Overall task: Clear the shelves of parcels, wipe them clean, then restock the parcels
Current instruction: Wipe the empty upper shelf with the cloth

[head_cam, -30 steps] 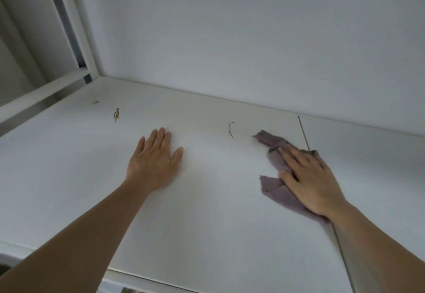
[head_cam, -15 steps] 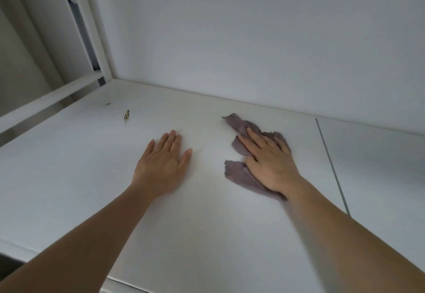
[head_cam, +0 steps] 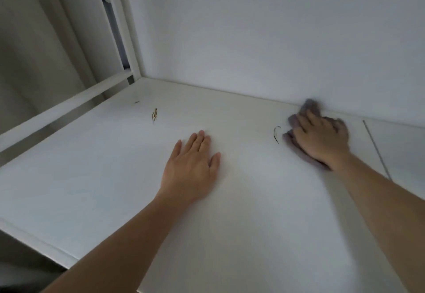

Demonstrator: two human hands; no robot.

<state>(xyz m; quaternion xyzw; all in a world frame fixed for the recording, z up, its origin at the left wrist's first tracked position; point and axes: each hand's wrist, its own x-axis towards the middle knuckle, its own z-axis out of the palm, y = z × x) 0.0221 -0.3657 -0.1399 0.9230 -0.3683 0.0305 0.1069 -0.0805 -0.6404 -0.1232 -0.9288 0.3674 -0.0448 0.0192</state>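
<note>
One crumpled mauve cloth [head_cam: 299, 122] under the right hand [head_cam: 322, 138]; one flat left hand [head_cam: 192, 168]; three small dark debris bits [head_cam: 154, 115] left of that grip.

A pale curtain [head_cam: 30, 46] hangs at the left of the frame, and a plain white wall [head_cam: 276, 28] fills the upper right.

White shelf [head_cam: 96, 189]: purple cloth [head_cam: 299, 152], curved dark strand [head_cam: 276, 134], brown debris [head_cam: 154, 115].

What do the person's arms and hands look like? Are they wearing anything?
Both arms are bare as far as the picture shows, with no sleeves. The left hand and right hand wear no gloves, rings or watch that I can see.
</note>
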